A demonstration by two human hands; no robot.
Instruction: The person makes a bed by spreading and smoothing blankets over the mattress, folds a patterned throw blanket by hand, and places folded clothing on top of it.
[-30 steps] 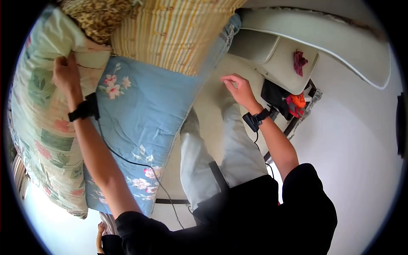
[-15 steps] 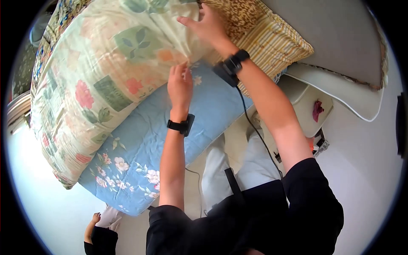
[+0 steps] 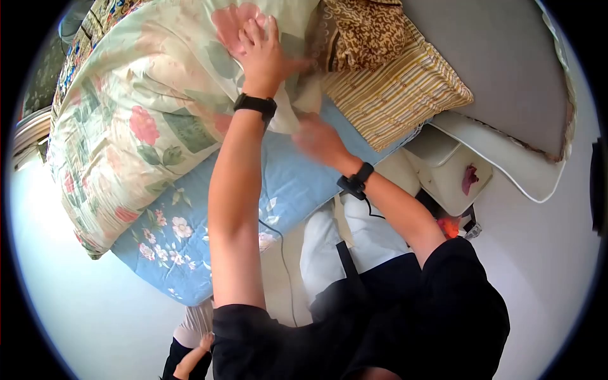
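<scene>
Here, the left hand [image 3: 261,63] is resting, fingers spread open, on the puffy cream fabric quilt [image 3: 171,82] printed with pink flowers and green leaves, which is lying on the blue floral padded bedding [image 3: 291,174]. The right hand [image 3: 318,140] is blurring at the quilt's near edge; whether its fingers are gripping, I can't tell. The quilt's top is running out of sight, its long axis slanting, one end pointing lower left.
</scene>
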